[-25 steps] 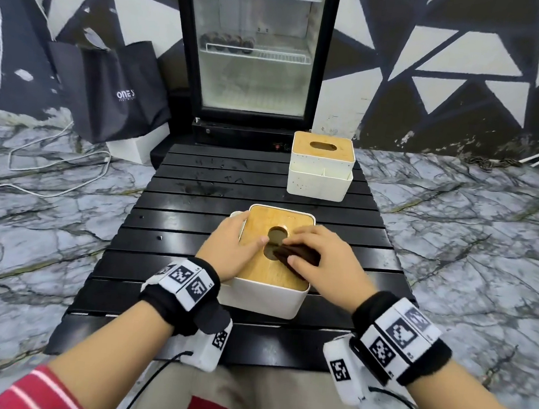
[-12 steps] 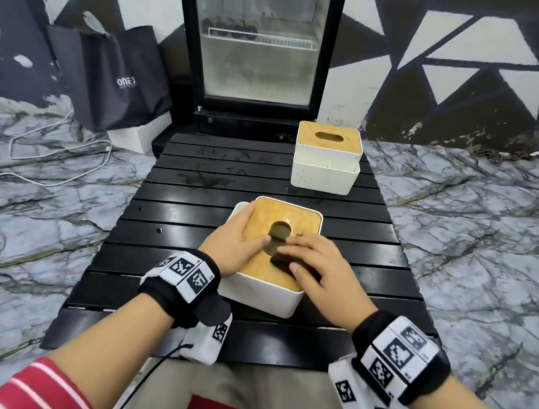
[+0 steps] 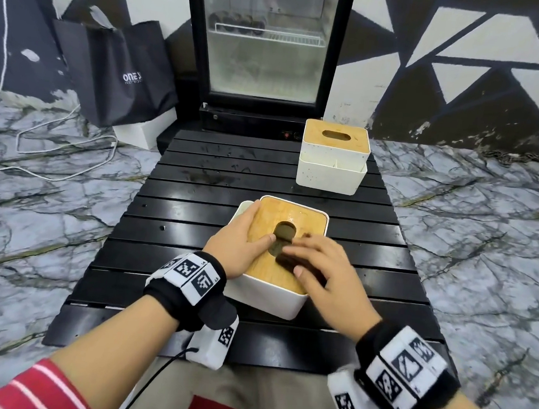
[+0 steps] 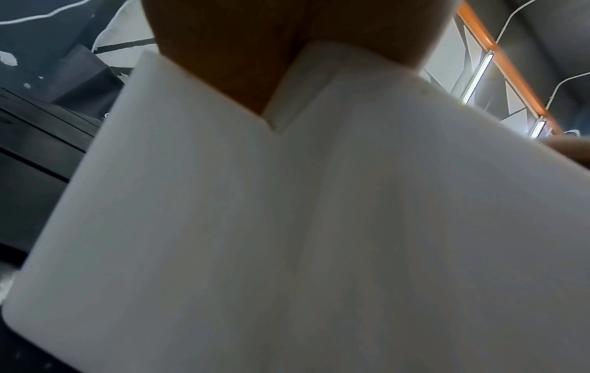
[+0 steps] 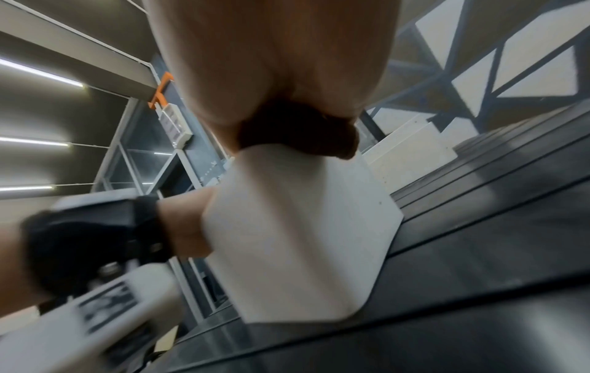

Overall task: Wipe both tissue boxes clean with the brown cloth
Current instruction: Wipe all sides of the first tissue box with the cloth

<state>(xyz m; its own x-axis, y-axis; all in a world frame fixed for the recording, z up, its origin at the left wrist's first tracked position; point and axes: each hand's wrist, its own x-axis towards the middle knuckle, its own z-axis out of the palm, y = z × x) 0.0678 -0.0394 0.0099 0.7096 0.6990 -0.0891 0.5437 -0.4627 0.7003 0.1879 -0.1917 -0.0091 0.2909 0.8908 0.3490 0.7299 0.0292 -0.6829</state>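
Observation:
The near tissue box (image 3: 296, 215), white with a wooden lid and an oval slot, stands mid-table. My left hand (image 3: 237, 245) grips its left side, thumb on the lid; its white wall (image 4: 319, 227) fills the left wrist view. My right hand (image 3: 320, 275) holds the brown cloth (image 3: 284, 259) down on the near part of the lid, just below the slot. From the right wrist view the cloth (image 5: 297, 128) shows bunched under the palm on the box (image 5: 297, 227). The far tissue box (image 3: 332, 159) stands untouched at the table's far right.
The black slatted table (image 3: 178, 229) is low, with marble-patterned floor around it. A glass-door fridge (image 3: 266, 41) stands right behind the far edge. A black bag (image 3: 123, 71) and white cables (image 3: 38, 151) lie at the left.
My right hand has slid the cloth toward me across the lid, from beside the slot to below it. The left hand has kept its grip on the box.

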